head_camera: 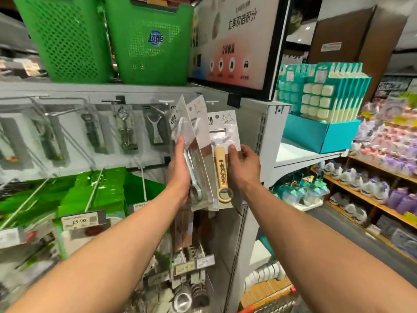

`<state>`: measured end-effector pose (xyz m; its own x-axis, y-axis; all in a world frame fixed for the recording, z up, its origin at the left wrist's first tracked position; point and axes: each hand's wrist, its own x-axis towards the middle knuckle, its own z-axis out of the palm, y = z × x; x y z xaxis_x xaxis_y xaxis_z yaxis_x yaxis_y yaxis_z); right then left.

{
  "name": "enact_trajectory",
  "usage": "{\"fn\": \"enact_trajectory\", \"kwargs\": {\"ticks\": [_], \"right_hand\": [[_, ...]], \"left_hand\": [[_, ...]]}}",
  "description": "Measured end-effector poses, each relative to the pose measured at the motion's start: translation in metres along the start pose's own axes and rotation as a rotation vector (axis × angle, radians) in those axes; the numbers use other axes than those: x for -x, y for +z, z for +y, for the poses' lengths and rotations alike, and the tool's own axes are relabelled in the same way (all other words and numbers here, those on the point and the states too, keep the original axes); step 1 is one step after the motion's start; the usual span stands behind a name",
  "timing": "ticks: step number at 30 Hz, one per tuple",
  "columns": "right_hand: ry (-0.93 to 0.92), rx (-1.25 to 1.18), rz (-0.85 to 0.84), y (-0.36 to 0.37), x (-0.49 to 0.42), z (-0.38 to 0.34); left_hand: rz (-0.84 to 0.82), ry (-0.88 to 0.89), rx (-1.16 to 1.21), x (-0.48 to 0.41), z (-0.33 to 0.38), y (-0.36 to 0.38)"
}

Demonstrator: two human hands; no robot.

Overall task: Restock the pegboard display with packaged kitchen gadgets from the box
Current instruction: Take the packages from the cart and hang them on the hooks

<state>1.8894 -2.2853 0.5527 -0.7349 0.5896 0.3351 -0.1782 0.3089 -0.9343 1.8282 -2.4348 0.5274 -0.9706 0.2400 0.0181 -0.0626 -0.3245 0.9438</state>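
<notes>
A supermarket aisle is shown. Packaged kitchen gadgets point(125, 129) are hung on pegboard hooks point(61, 112), a price tag point(83, 220) marked 15.90 is clipped below, green shopping baskets point(149, 41) are stacked above, and stocked shelves point(383, 167) are seen rightward.

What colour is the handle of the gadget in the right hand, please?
The handle is pale tan wood; head view.
</notes>
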Motion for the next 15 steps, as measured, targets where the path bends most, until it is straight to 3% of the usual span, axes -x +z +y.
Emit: {"fn": "enact_trajectory", "kwargs": {"ticks": [4, 15], "right_hand": [[-0.04, -0.009, -0.059, 0.008, -0.021, 0.008], [-0.009, -0.069, -0.152, 0.039, -0.051, 0.031]], "left_hand": [[0.159, 0.096, -0.045, -0.008, 0.0, 0.004], [0.115, 0.109, 0.016, -0.045, -0.005, 0.002]]}}
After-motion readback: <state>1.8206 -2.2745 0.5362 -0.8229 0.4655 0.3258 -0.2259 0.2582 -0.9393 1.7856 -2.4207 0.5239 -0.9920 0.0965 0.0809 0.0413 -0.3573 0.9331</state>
